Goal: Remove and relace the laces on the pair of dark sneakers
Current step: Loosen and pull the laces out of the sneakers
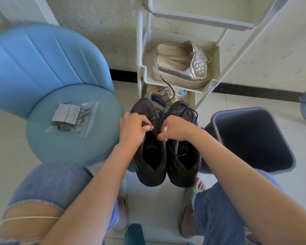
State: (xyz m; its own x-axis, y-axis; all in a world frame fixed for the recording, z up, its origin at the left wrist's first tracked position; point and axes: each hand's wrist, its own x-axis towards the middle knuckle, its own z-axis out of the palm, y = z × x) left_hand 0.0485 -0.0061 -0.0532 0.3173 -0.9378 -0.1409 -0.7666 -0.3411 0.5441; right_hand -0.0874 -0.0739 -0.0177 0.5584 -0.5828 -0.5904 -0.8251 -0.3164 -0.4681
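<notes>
The pair of dark mesh sneakers (149,175) sits side by side, toes pointing away, between the person's knees and before the cream plastic shoe rack (198,89); the left hand (133,129) pinches the dark speckled cord lace (180,155) over the tongue of the sneaker on that side; the right hand (177,129) curls its fingers round cord just beside it; loose lengths trail across the other sneaker and up toward the rack; the job looks roughly midway, though whether this shoe is being unlaced or relaced I cannot tell; a clear zip bag (72,117) with dark contents lies on the blue padded chair (42,68)
</notes>
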